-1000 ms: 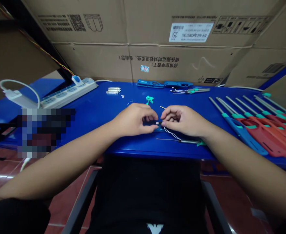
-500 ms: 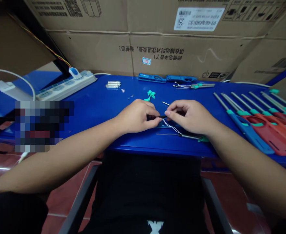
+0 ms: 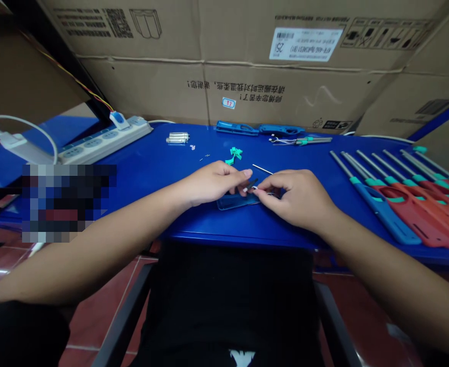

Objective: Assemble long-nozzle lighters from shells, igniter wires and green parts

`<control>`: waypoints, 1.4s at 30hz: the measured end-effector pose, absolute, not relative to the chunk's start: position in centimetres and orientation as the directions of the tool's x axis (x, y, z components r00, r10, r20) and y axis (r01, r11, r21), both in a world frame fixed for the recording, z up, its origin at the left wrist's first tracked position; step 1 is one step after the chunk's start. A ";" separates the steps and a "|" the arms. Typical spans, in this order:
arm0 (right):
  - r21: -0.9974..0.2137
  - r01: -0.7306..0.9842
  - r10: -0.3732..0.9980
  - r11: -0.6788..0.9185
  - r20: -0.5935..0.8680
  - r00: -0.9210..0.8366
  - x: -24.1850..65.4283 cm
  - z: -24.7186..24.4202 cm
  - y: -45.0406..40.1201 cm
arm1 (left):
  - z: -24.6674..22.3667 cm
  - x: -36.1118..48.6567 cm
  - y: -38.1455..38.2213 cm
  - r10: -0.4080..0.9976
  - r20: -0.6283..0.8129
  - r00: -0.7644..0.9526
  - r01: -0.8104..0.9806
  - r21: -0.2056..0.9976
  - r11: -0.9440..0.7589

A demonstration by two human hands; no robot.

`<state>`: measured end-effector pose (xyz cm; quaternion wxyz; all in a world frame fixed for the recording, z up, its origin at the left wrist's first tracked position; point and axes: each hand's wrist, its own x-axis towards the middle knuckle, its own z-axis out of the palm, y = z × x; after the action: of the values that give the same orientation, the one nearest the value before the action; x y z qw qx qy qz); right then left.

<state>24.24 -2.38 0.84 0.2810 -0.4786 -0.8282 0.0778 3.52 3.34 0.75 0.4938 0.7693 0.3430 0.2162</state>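
A small black part [image 3: 252,184] with white wire at its end sits between my hands. My left hand [image 3: 219,184] has its thumb lifted, and its curled fingers bear the black part from below. Thumb and forefinger of my right hand [image 3: 295,196] pinch the white wires [image 3: 254,188] close to that part. Under both hands lies a blue lighter shell half [image 3: 234,202], partly covered by them. A thin metal rod [image 3: 262,168] points out beyond my right fingers; its other end is hidden.
Several finished-looking long lighters [image 3: 412,209] lie at the right. Green clips [image 3: 234,154], metal cylinders [image 3: 177,137], blue shell halves [image 3: 238,128] and wired metal tubes [image 3: 308,140] lie farther back. A power strip [image 3: 105,140] stands left; a cardboard box [image 3: 163,81] walls the rear.
My left thumb has lifted off the black part. My right hand has moved down slightly and pinches the wires. The shell half now shows more; the metal tube near the front edge is hidden.
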 end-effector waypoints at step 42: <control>-0.217 0.692 0.685 0.688 0.510 -0.520 23.9 3.3 -3.0 | 1.5 2.5 3.7 0.743 -0.055 0.667 0.039 0.998 0.039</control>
<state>23.94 -2.99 3.34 0.2898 -0.3948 -0.8718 -0.0065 2.53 3.73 1.53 0.6522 0.6386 0.3064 0.2699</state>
